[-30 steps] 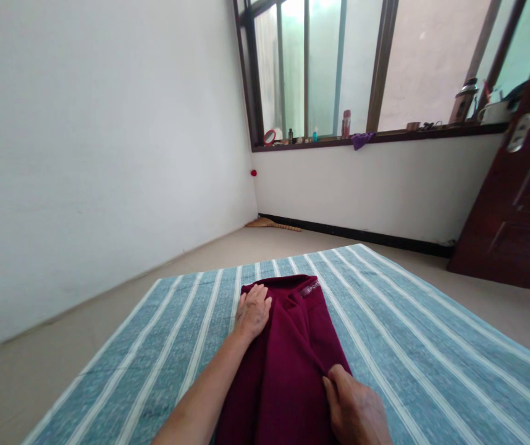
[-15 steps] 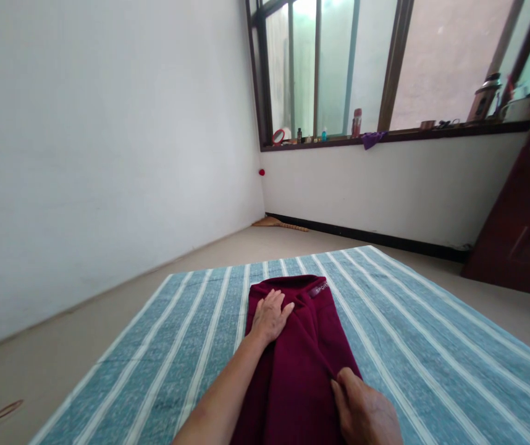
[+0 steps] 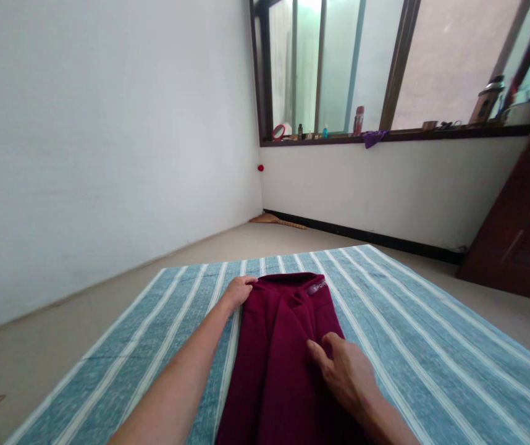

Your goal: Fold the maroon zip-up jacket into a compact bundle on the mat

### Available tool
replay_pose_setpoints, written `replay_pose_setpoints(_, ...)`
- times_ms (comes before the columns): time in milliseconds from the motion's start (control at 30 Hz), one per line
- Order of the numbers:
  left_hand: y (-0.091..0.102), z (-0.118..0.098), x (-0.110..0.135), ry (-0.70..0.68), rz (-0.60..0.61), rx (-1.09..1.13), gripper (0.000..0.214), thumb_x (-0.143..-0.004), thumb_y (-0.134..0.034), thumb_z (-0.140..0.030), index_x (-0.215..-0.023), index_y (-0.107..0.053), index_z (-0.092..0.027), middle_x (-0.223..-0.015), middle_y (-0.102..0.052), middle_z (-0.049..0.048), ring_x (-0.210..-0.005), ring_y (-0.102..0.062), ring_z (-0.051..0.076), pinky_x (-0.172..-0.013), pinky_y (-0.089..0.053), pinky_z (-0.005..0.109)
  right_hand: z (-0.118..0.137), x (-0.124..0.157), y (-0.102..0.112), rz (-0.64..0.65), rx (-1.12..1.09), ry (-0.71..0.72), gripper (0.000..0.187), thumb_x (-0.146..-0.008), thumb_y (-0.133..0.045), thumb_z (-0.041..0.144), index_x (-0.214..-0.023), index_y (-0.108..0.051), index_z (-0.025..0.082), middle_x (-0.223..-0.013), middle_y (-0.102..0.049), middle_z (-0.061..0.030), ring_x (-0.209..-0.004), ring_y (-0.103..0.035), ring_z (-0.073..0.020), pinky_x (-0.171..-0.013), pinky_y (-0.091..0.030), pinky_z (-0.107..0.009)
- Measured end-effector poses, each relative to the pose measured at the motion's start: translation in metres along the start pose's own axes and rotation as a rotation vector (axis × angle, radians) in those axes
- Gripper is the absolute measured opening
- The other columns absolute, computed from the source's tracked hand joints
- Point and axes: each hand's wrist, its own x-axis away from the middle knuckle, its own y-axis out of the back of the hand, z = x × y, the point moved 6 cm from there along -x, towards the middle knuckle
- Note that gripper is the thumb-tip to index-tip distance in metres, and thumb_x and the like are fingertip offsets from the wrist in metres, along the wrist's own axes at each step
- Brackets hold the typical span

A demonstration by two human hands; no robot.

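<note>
A dark red garment (image 3: pixel 278 346) with a small label reading "SPOR" lies stretched along a teal sheet with white stripes (image 3: pixel 432 346) on the floor. My left hand (image 3: pixel 238 290) is at the garment's far left corner, fingers curled round its edge. My right hand (image 3: pixel 341 371) rests on the middle of the garment near its right side, fingers bent and pinching a fold of the cloth.
A white wall runs along the left. A window sill (image 3: pixel 385 133) at the back carries bottles, a purple cloth and a kettle. A dark wooden door (image 3: pixel 524 216) stands at the right. A broom (image 3: pixel 277 220) lies in the far corner on the bare floor.
My left hand has slid from flat on the garment's top to its far left corner and closed on the edge. My right hand has moved forward up the cloth.
</note>
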Motion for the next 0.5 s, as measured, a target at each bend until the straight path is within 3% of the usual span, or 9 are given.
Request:
replay_pose_setpoints(233,-0.007,0.006,-0.016,0.086,0.079,-0.026,0.028,-0.088,-0.059,-0.033,-0.11,-0.06,-0.015,-0.111,-0.062,0.0065,-0.093,-0.062,0.02,-0.078,-0.054,0.038,0.012,-0.017,-0.016,0.003,-0.122,-0.031,0.027,-0.085,-0.058,0.041,-0.066,-0.059,0.022,-0.069,-0.068,-0.0019,-0.068,-0.064,-0.0197,-0.055,-0.03,-0.025)
replay_pose_setpoints(433,-0.01,0.005,-0.025,0.133,0.048,-0.087,0.029,-0.088,-0.059,-0.034,-0.11,-0.06,-0.015,-0.112,-0.062,0.0067,-0.094,-0.062,0.02,-0.079,-0.053,0.039,0.019,-0.004,-0.001,-0.205,-0.008,0.1,0.026,-0.09,-0.052,0.041,-0.073,-0.058,0.022,-0.064,-0.067,-0.0007,-0.061,-0.063,-0.0179,-0.055,-0.029,-0.026)
replay_pose_setpoints(500,-0.011,0.004,-0.026,0.149,0.044,-0.111,0.029,-0.088,-0.059,-0.034,-0.11,-0.06,-0.016,-0.113,-0.062,0.0068,-0.096,-0.061,0.021,-0.08,-0.053,0.04,0.018,-0.003,-0.002,-0.213,0.043,0.092,0.026,-0.09,-0.052,0.04,-0.073,-0.058,0.022,-0.065,-0.067,-0.0016,-0.062,-0.063,-0.0188,-0.054,-0.028,-0.026)
